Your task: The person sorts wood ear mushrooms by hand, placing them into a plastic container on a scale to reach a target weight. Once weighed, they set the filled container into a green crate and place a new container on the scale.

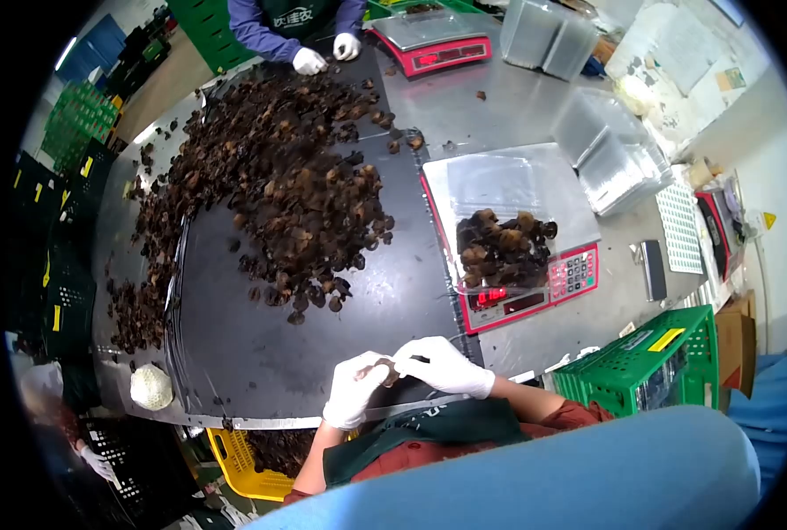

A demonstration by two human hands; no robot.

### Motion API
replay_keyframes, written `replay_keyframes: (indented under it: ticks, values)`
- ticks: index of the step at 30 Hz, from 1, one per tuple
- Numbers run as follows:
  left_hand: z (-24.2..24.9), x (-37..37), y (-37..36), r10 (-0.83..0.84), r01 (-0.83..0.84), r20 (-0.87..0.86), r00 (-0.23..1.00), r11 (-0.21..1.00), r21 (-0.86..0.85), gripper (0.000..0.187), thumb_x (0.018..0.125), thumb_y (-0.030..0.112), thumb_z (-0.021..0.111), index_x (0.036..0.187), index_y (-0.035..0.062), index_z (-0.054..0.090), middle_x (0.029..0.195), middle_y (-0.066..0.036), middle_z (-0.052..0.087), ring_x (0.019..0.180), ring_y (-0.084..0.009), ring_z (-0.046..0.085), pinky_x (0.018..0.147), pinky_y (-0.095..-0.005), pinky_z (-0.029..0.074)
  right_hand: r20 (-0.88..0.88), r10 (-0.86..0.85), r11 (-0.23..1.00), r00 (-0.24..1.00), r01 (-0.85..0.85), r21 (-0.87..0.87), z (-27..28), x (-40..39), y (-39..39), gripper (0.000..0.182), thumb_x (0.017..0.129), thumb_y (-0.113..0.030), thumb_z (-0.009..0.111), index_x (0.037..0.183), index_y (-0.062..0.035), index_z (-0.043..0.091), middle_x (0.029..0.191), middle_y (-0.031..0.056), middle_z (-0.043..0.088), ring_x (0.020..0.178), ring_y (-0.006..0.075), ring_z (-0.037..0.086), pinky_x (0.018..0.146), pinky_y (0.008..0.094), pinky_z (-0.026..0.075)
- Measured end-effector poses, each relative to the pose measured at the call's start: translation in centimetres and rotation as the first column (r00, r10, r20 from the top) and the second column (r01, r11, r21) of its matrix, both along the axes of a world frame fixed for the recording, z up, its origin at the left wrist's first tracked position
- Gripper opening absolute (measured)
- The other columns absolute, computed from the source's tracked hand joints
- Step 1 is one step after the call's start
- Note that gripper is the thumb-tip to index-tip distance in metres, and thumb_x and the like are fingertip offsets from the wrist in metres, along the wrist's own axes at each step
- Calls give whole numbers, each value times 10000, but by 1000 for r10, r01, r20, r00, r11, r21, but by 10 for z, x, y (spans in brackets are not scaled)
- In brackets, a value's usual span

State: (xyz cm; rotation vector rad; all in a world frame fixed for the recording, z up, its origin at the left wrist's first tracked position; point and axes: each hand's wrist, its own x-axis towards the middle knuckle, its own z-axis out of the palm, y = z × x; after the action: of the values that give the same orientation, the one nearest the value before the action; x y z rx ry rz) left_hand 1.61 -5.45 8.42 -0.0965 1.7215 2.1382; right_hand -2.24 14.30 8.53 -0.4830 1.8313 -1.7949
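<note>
Hands: the left hand [354,389] and right hand [446,367], both in white gloves, met at the near edge of the worktop [521,349], their thumbs and fingertips pinching one small piece [390,372] between them.
Piece: brownish and small, mostly hidden by the gloved fingers; its full outline could not be told.
Black sheet: this dark, faintly shiny sheet [393,300] covered the worktop just beyond the hands.
Heap: dark brown, crinkled pieces lay in a thick heap [309,230] past the bare stretch of sheet, some showing lighter tan patches, with a looser band spreading along the left side.
Scale: to the right of the sheet stood a red-edged scale [574,274] with lit red digits, bearing a clear tray [499,181] with more of the dark pieces at its near end.
Clear boxes: stacks of these boxes [610,155] stood beyond the scale.
Crates: a yellow crate [233,468] sat below the near edge, a green crate [693,353] at the right.
Co-worker: across the worktop, a person in purple sleeves [256,35] had white-gloved hands [309,61] at the heap's far end.
</note>
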Motion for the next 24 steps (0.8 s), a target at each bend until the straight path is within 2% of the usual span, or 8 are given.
replay_keyframes:
  ticks: [7,12,14,15,16,19,21,24]
  values:
    - [-4,27,-24,133,-128,72,989,989,-68,184,922,76,565,998,-70,646,831,-75,648,741,-126,576,712,-258,472,30,119,992,992,-120,30,-23,3,-31,214,932,-150,560,988,29,663,850,99,688,777,137,611,738,281,488]
    - [-4,51,-65,256,-241,46,966,947,-212,197,931,67,564,1078,-26,658,932,-57,669,826,-118,601,785,-256,485,-51,117,989,992,-112,102,-34,-4,-56,262,918,-186,609,1096,-4,674,1021,133,700,868,172,640,819,284,499]
    - [-21,73,-111,193,-279,-202,960,715,-642,216,895,40,587,1090,19,678,965,-63,678,854,-139,619,790,-271,500,-213,49,976,976,-1,220,-51,-23,-64,256,896,-211,636,1074,-34,687,1015,124,698,869,190,644,801,292,503]
    - [-22,85,-135,132,-275,-246,960,599,-752,230,844,66,599,1053,26,683,1010,-152,668,935,-300,641,852,-360,503,-277,10,968,961,60,243,-57,-35,-68,250,887,-217,644,1059,-42,690,1005,121,695,869,205,645,796,301,505]
    - [-35,103,-160,141,-308,-275,951,518,-798,228,808,42,604,1021,32,685,958,-156,661,915,-320,629,855,-382,500,-358,-38,950,933,144,275,-63,-47,-73,242,878,-210,643,1051,-47,686,994,120,688,876,228,644,803,321,507]
    - [-54,146,-199,166,-137,-140,976,-30,-990,483,707,23,649,1183,71,585,1186,-192,539,1086,-390,511,945,-458,433,-569,-161,915,806,338,220,-83,-80,-94,300,869,-190,644,1136,-56,619,977,119,649,868,264,641,817,342,506]
    - [-50,151,-200,147,-205,-221,964,-114,-972,557,705,43,672,1247,82,549,1256,-216,496,1134,-430,480,981,-477,410,-718,-103,844,689,442,303,-84,-92,-110,297,869,-152,641,1144,-48,602,982,117,653,902,247,648,826,331,507]
    - [-50,135,-192,137,-320,-310,941,54,-946,536,723,79,697,1241,86,559,1285,-208,486,1177,-400,476,1014,-456,396,-740,-11,843,672,404,355,-120,-104,-119,259,884,-97,600,1134,-33,600,983,100,667,898,205,650,821,317,506]
